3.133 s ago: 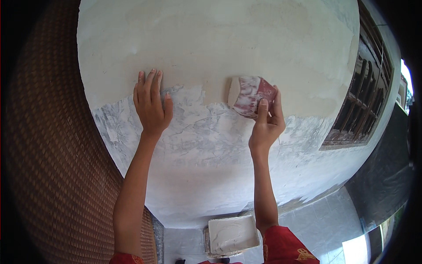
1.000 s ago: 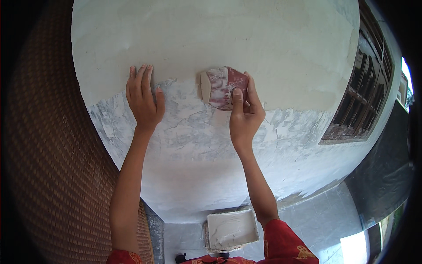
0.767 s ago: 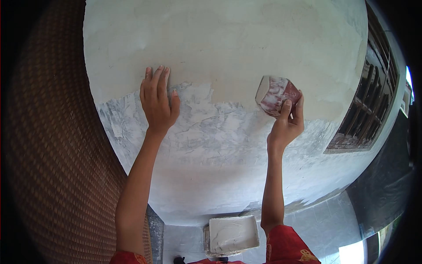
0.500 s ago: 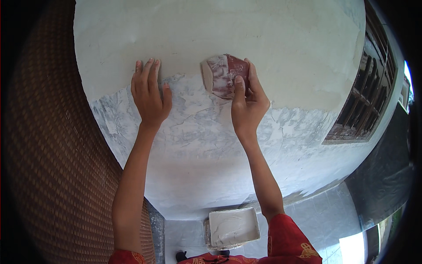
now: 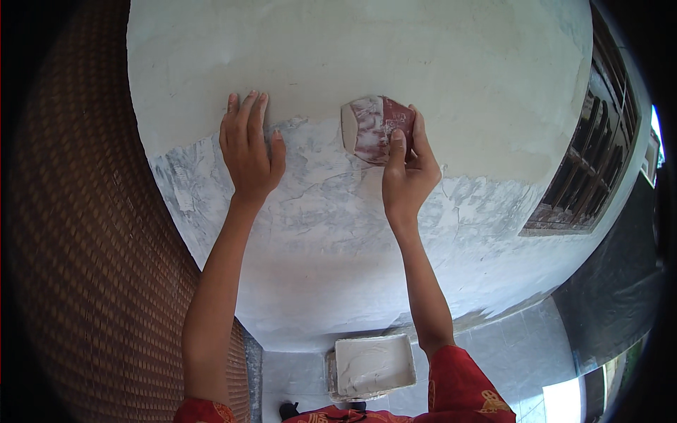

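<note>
A dark red, flat putty spreader (image 5: pixel 400 121), its left part smeared with whitish putty, is in my right hand (image 5: pixel 411 180). My thumb lies over its near face and the fingers reach round its right edge, partly hidden. A thick band of cream putty lines its left edge, next to the wall. On the wall (image 5: pixel 352 42), my left hand (image 5: pixel 250 151) rests with its fingers stretched upward and the thumb apart, holding nothing. Both hands are at the border between the smooth cream coat above and the patchy grey-white surface below.
A rectangular tray (image 5: pixel 412 363) of white putty sits on the grey tiled floor (image 5: pixel 289 370) by the wall's foot. Brown woven matting (image 5: pixel 127 282) closes off the left side. To the right are a dark wooden window frame (image 5: pixel 589 155) and black sheeting (image 5: pixel 610 261).
The view has turned slightly, so both hands and the putty spreader appear a little further right. Against the wall they have hardly moved, and the grip is the same.
</note>
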`<state>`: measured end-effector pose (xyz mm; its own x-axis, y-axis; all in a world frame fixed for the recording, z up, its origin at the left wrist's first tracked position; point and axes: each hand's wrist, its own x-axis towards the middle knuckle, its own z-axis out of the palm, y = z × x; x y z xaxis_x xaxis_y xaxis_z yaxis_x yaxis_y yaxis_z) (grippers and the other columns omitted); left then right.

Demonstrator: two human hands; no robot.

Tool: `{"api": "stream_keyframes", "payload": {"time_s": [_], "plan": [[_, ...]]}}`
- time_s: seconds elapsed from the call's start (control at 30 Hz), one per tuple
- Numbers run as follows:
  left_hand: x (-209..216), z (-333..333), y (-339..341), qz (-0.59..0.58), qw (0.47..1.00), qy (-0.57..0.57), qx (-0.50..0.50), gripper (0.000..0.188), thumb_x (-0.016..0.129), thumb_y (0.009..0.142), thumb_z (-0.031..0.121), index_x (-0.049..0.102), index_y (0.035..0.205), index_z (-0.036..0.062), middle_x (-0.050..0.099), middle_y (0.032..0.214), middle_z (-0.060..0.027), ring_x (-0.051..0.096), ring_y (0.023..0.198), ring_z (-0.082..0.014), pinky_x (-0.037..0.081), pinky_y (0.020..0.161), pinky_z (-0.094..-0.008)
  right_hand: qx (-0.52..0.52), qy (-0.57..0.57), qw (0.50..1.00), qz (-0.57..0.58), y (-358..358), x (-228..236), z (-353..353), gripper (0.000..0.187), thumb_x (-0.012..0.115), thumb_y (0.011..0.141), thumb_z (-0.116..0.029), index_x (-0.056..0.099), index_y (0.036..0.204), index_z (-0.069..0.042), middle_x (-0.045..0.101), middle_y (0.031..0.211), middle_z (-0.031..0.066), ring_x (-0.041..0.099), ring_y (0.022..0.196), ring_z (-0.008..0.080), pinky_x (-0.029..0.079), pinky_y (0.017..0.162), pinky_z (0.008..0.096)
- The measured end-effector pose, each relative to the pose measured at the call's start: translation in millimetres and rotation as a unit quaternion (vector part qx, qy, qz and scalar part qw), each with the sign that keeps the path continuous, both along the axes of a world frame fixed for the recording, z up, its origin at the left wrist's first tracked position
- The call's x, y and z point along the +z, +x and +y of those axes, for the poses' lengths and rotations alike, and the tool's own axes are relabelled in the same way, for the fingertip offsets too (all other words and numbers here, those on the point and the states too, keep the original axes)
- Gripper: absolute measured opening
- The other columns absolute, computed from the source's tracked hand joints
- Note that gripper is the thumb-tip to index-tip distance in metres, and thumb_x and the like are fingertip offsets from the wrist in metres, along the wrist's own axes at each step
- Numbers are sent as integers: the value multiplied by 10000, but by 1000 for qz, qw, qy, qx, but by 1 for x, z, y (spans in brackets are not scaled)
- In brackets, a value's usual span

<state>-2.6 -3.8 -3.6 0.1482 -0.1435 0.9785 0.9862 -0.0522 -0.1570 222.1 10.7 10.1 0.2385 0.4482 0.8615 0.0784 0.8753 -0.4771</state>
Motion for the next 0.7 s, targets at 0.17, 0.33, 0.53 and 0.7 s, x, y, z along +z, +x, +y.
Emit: {"api": "stream_keyframes", "payload": {"time_s": [0.17, 0.33, 0.53, 0.7], "plan": [[-2, 2, 6, 2, 1000, -3, -15, 481, 438, 962, 227, 473, 1393, 18, 463, 1413, -137, 335, 1403, -357, 277, 1121, -502, -3, 28, 992, 119, 49, 10, -4, 400, 555, 976, -47, 517, 1365, 35, 680, 1140, 178, 660, 993, 145, 561, 820, 283], [-1, 1, 0, 5, 1000, 2, -6, 479, 442, 960, 216, 471, 1396, 21, 462, 1417, -133, 341, 1402, -353, 267, 1125, -498, 37, 45, 998, 34, 10, 4, -9, 391, 571, 974, -58, 540, 1357, 14, 689, 1130, 179, 656, 970, 139, 542, 816, 280], [-2, 3, 3, 0, 1000, 1, 1, 478, 450, 949, 229, 491, 1388, 45, 477, 1411, -123, 349, 1399, -353, 288, 1110, -503, -21, 5, 992, 127, 59, -3, 16, 415, 524, 983, -51, 480, 1378, 67, 644, 1187, 205, 681, 947, 195, 579, 804, 292], [-1, 5, 9, 9, 1000, -17, -5, 475, 435, 967, 227, 474, 1400, 36, 457, 1422, -127, 324, 1410, -349, 270, 1117, -502, 28, -6, 983, 179, 86, -1, 1, 434, 504, 991, -44, 437, 1406, 62, 623, 1218, 207, 664, 1024, 216, 585, 870, 320]]}}
